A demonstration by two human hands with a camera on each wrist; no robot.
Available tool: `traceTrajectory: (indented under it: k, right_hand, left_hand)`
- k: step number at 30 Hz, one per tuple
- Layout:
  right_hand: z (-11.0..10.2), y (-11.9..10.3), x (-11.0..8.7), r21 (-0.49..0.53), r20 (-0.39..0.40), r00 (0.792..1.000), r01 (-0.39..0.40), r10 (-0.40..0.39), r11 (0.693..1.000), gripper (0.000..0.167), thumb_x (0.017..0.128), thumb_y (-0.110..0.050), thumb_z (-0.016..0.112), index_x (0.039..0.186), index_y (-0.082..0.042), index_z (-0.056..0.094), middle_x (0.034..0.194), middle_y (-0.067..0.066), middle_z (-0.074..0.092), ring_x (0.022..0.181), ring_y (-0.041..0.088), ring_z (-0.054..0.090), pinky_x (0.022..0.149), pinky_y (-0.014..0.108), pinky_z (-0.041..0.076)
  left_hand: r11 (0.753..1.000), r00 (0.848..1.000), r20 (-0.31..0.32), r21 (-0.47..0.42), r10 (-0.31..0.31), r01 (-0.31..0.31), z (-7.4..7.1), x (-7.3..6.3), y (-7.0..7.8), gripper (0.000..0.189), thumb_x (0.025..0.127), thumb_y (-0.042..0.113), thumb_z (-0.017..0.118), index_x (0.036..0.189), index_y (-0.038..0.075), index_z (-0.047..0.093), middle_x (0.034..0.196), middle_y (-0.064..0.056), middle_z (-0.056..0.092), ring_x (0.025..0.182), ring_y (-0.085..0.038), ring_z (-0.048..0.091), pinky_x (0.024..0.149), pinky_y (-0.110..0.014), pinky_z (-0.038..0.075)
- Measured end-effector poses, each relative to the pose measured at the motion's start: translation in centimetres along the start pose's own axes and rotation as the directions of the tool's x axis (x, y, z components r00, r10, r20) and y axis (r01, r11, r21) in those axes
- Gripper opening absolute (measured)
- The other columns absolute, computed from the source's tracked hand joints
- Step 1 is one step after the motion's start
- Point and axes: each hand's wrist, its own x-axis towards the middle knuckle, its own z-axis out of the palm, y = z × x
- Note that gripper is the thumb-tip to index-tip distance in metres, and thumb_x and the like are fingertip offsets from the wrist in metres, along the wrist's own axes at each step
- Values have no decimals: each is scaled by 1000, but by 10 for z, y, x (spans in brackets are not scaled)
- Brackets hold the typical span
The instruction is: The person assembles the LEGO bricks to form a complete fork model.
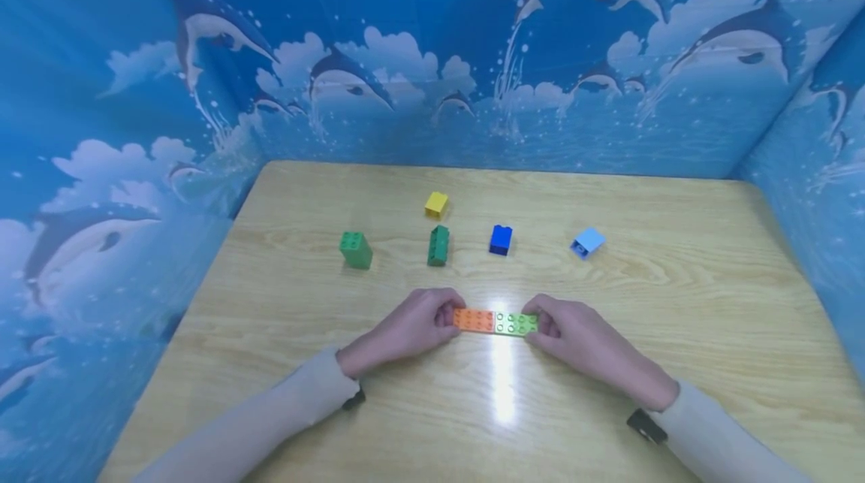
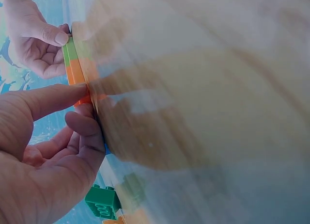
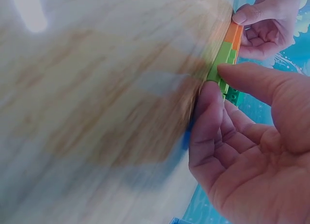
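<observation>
An orange brick (image 1: 474,320) and a lime green brick (image 1: 511,324) lie end to end in one row on the table, studs up in the head view. My left hand (image 1: 419,324) pinches the orange brick's left end between thumb and fingers. At the other end, my right hand (image 1: 576,334) pinches the lime green brick. The left wrist view shows the left thumb (image 2: 58,99) pressed on the orange brick (image 2: 76,73). In the right wrist view the right thumb (image 3: 247,77) touches the side of the lime green brick (image 3: 222,61). The fingertips partly cover both outer ends.
Beyond the hands stand a tall green brick (image 1: 356,250), a dark green brick (image 1: 438,246), a yellow brick (image 1: 436,205), a dark blue brick (image 1: 501,240) and a light blue brick (image 1: 588,243). A dolphin-print curtain (image 1: 419,122) borders the wooden table (image 1: 676,280).
</observation>
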Motion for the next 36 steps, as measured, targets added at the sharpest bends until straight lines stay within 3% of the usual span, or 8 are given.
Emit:
traceTrajectory:
  k: [9, 18, 24, 27, 30, 36]
  right_hand:
    - [0, 2, 0, 15, -12, 999, 31, -31, 999, 38, 98, -16, 81, 132, -4, 70, 90, -8, 64, 76, 9, 59, 66, 28, 55]
    - [-1, -1, 4, 11, 15, 1000, -7, 7, 1000, 39, 99, -16, 81, 133, -4, 69, 88, -7, 64, 74, 11, 59, 64, 29, 54]
    - [-7, 3, 2, 38, 26, 999, -31, 30, 999, 47, 102, -26, 79, 141, -4, 65, 93, -5, 66, 79, 14, 60, 67, 32, 55]
    - [-13, 11, 0, 60, -23, 999, -22, 23, 998, 47, 105, -31, 75, 142, -3, 64, 94, -5, 67, 81, 14, 63, 69, 32, 57]
    - [-22, 23, 0, 103, -125, 992, -6, 19, 995, 42, 109, -34, 70, 138, -3, 66, 96, -2, 68, 84, 16, 64, 69, 31, 57]
    - [-49, 46, 1, 223, -308, 945, -38, 108, 974, 41, 114, -34, 61, 139, -2, 64, 101, 10, 67, 81, 20, 61, 63, 28, 51]
  left_hand:
    - [999, 999, 3, 3, 32, -32, -2, 0, 0, 40, 92, 1, 85, 129, 3, 73, 90, 7, 66, 81, -9, 65, 73, -25, 58]
    - [1000, 1000, 6, 8, 20, -20, -3, 2, -1, 41, 92, 3, 85, 131, 4, 72, 91, 7, 66, 81, -10, 64, 73, -25, 58]
    - [1000, 1000, 8, 4, 27, -27, -2, 2, -2, 42, 92, 2, 86, 131, 3, 71, 90, 7, 66, 81, -10, 64, 73, -25, 59]
    - [1000, 1000, 8, -1, 30, -30, -2, 2, -2, 44, 91, 1, 85, 133, 3, 70, 91, 6, 66, 81, -10, 65, 73, -25, 59]
    - [1000, 1000, 3, 11, 29, -29, -2, 1, -1, 48, 91, 1, 86, 135, 3, 69, 91, 6, 65, 80, -10, 64, 72, -25, 58]
    - [999, 999, -21, 43, 33, -32, -3, -2, 2, 54, 89, 3, 88, 138, 4, 67, 96, 5, 63, 80, -11, 61, 70, -26, 57]
